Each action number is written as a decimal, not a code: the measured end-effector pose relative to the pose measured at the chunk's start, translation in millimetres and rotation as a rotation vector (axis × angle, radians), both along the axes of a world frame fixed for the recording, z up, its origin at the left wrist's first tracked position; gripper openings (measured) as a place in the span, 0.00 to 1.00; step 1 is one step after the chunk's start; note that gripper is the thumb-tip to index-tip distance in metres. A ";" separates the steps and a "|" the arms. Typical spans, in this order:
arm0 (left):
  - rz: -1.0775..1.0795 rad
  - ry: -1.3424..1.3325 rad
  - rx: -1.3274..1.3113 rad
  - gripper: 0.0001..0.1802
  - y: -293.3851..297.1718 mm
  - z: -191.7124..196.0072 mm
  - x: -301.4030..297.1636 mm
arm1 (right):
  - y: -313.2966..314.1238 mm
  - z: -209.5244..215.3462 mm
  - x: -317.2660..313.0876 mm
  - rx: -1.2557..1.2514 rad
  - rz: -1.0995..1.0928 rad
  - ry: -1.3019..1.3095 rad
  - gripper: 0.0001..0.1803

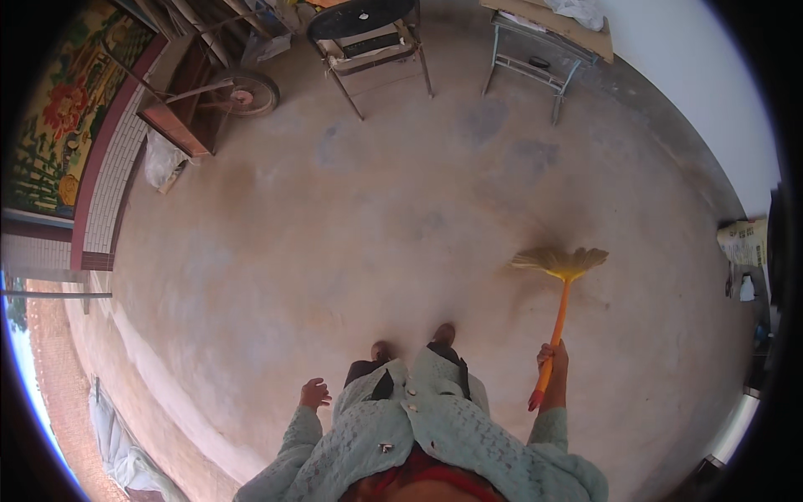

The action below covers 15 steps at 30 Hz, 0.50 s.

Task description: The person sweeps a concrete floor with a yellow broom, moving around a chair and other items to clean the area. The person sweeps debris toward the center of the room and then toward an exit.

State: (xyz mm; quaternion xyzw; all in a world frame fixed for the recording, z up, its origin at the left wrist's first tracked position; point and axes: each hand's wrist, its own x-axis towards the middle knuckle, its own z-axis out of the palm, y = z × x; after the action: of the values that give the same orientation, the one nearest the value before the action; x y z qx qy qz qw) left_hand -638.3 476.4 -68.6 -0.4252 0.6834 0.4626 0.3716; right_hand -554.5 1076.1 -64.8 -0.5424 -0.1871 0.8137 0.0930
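A broom with an orange handle and a fanned, yellow-brown head is in my right hand. My fingers wrap round the handle near its red lower end. The bristles rest on the concrete floor, ahead and to the right of my feet, with dark dust around them. My left hand hangs at my left side, its fingers loosely apart and holding nothing. Both my shoes stand on the floor between the two hands.
A wooden cart with a wheel stands far left, a plastic bag beside it. At the far side are a folding chair and a small table. Sacks sit by the right wall; a doorway opens at left.
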 end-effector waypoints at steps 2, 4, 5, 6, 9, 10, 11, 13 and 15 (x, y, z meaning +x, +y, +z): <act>-0.012 0.019 -0.015 0.21 4.1 2.2 -2.2 | -9.2 29.2 -15.0 0.019 0.002 0.072 0.23; 0.001 0.000 -0.033 0.21 9.1 6.8 -4.8 | -22.6 51.7 -40.3 0.061 0.045 0.156 0.28; 0.008 -0.008 -0.040 0.21 11.0 9.2 -6.6 | -26.5 58.1 -54.6 0.047 0.101 0.185 0.29; -0.016 -0.028 -0.073 0.21 14.5 10.2 -9.2 | -28.1 63.1 -69.9 0.038 0.153 0.213 0.31; -0.065 -0.083 -0.084 0.21 11.9 4.2 -21.3 | -34.6 52.1 -114.9 -0.003 0.323 0.284 0.34; -0.081 -0.079 -0.071 0.20 9.7 -1.5 -29.3 | -39.5 43.8 -132.5 -0.022 0.380 0.312 0.34; -0.083 -0.074 -0.052 0.20 8.1 -9.6 -39.4 | -46.9 36.0 -154.2 -0.043 0.440 0.340 0.35; -0.089 -0.067 -0.009 0.20 6.8 -28.6 -64.5 | -70.5 28.1 -205.2 -0.121 0.506 0.348 0.33; -0.072 -0.061 0.012 0.20 18.3 -47.4 -101.0 | -90.3 11.0 -255.7 -0.266 0.592 0.432 0.30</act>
State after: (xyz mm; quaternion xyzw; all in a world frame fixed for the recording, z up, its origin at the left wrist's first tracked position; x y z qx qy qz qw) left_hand -739.3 494.8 -116.0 -0.4122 0.6838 0.4399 0.4111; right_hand -810.2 985.7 -53.8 -0.2886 -0.2046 0.9179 -0.1796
